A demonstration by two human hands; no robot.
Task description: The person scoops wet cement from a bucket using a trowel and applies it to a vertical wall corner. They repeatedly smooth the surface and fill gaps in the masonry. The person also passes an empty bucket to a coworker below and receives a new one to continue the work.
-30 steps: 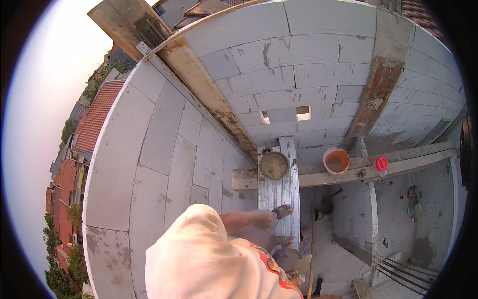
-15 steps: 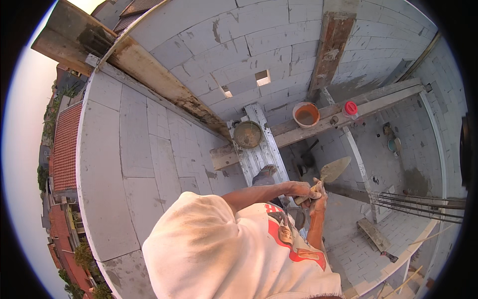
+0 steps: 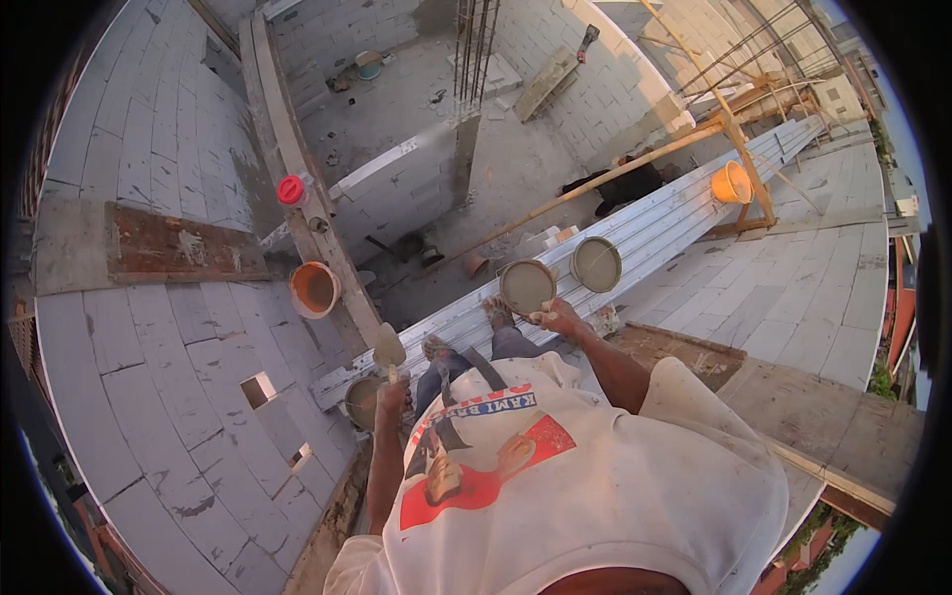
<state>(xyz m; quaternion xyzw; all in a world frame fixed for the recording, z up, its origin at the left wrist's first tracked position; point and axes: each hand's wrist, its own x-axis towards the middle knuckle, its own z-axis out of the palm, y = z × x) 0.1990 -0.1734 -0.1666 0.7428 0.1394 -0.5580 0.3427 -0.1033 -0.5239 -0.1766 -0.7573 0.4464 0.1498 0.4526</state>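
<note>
At far left, a white bucket with an orange inside (image 3: 300,286) stands on a long grey wooden beam (image 3: 270,109), near a clear jar with a red screw lid (image 3: 291,190). To the right of the bucket, a shallow round dark tub of grey mix (image 3: 348,407) sits at the near end of a ribbed silver metal platform (image 3: 451,327). The left hand (image 3: 395,397) is just beside this tub; its fingers are closed around the handle of a pointed metal trowel (image 3: 389,349), blade directed upward and away from the body. Two bare feet (image 3: 496,313) rest on the platform. The right hand (image 3: 559,317) reaches a second round tub of grey mix (image 3: 502,288), its fingers bent at the near rim; whether they grip it cannot be told. A third round tub of grey mix (image 3: 619,273) stands just to the right. At far right, a yellow-orange bucket (image 3: 729,186) is positioned beside an upright wooden post (image 3: 752,183).
</note>
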